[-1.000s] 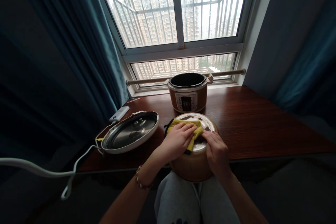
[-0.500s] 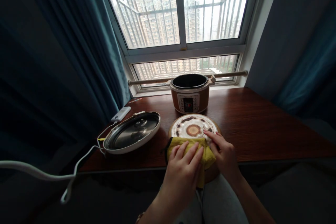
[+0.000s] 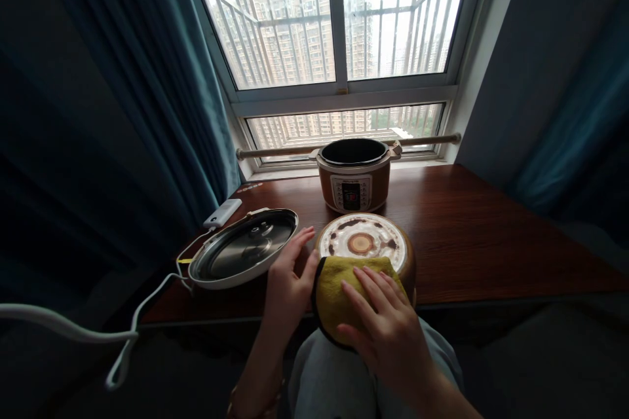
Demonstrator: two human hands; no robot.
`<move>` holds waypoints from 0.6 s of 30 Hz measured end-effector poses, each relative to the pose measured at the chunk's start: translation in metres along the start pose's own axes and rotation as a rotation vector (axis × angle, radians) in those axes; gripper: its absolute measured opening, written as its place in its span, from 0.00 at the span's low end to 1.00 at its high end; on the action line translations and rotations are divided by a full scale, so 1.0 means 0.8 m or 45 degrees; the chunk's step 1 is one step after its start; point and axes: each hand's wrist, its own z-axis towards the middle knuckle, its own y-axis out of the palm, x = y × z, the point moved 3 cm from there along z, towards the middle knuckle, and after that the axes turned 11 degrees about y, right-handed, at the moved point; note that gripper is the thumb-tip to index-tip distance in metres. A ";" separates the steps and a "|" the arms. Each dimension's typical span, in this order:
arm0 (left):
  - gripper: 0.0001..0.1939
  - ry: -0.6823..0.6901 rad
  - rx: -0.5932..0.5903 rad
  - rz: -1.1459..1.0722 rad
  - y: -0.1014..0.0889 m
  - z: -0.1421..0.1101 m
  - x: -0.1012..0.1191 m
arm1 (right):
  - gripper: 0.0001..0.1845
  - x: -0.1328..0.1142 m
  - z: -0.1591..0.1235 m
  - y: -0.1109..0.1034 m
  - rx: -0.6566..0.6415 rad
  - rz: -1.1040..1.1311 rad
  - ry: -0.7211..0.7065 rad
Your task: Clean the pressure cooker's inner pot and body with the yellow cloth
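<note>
You are working over an upturned inner pot (image 3: 362,224) at the near edge of the table (image 3: 472,229), in the middle, its patchy silver base facing up and its brown-gold wall showing on the right. Its near side is hiding under the yellow cloth (image 3: 334,288), so what is bearing it there cannot be confirmed. Your right hand (image 3: 396,334) is lying over the cloth, fingers extended and slightly apart, pressing rather than gripping. Your left hand (image 3: 285,281) is standing open at the pot's left side, thumb apart from the fingers; whether it is bearing on the wall, you are not showing clearly. The cooker body (image 3: 325,183) is standing upright just beyond on the far side, and the detached lid (image 3: 253,245) is lying to the left with its dark inner face showing. In handling, the pot is likely presenting as a stiff, fairly light metal shell, its smooth curved wall offering little bite and probably turning under one-sided pressure. Sound holding points are lying low on opposite sides, left and right, towards the downturned rim. The cloth is appearing soft and limp, folding readily, and is best being held flat beneath spread fingers.
</note>
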 end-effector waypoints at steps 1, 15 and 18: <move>0.18 -0.080 -0.007 -0.039 0.001 0.006 -0.017 | 0.22 0.004 -0.001 0.001 0.011 -0.007 0.008; 0.26 -0.374 -0.222 -0.030 0.036 -0.008 -0.108 | 0.24 0.130 0.043 -0.006 -0.067 0.143 0.602; 0.28 -0.376 -0.247 -0.021 0.035 -0.009 -0.106 | 0.23 0.100 0.054 -0.005 -0.231 -0.087 0.477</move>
